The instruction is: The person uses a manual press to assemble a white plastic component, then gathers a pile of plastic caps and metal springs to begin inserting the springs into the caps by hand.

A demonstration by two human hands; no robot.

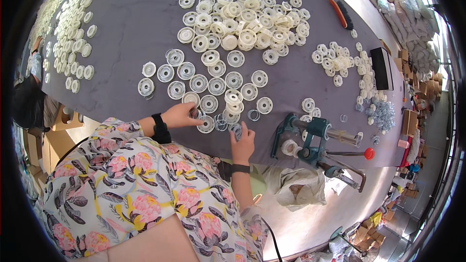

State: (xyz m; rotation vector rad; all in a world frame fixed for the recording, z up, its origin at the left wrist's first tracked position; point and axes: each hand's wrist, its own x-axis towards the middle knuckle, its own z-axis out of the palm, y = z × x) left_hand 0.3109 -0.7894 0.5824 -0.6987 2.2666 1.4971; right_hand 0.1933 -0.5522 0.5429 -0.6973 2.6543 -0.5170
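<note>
My left hand (179, 115) is closed on a metal coil spring (196, 113) beside a white plastic wheel-shaped part (206, 124). Between thumb and fingers of my right hand (243, 146) is another coil spring (235, 129), close to the table's near edge. Loose coils (221, 122) lie between the two hands, and a further loose spring (253, 115) rests to the right. Just beyond the hands spread several round white parts; some, like one wheel part (198, 83), have a spring seated in the ring. A white part (233, 97) sits stacked on another.
A green hand press (313, 140) with a red-knobbed lever stands at the table's right front. Farther back is a large heap of white parts (247, 19). A pile of springs (382, 115), a black box (381, 69) and a brush (340, 12) lie right. Another person's arm (36, 60) shows far left.
</note>
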